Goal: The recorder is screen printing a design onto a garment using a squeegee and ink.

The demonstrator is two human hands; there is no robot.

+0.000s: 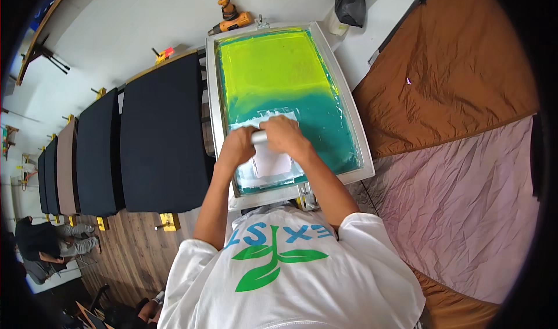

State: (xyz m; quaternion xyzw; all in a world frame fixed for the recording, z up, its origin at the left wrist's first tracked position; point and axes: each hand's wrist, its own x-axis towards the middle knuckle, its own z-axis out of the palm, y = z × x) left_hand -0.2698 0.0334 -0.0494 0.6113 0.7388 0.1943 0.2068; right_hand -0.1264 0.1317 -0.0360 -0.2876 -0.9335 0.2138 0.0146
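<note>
Both my hands grip a pale squeegee handle [260,136] over the lower part of a metal-framed printing screen [361,135]. My left hand [237,145] is closed on its left end, my right hand [281,135] on its right. The screen's mesh is bright yellow-green [270,61] at the top and teal [328,137] below, with a patch of white ink [267,167] around and beneath the squeegee. The squeegee's blade is hard to make out. A clamp [302,195] sits at the screen's near edge.
Black fabric-covered boards [163,131] and a tan one [67,172] line the left. An orange heat gun [231,22] and black bag [349,3] are beyond the screen. Brown [436,67] and pink [447,207] cloths cover the right. People [43,245] are at lower left.
</note>
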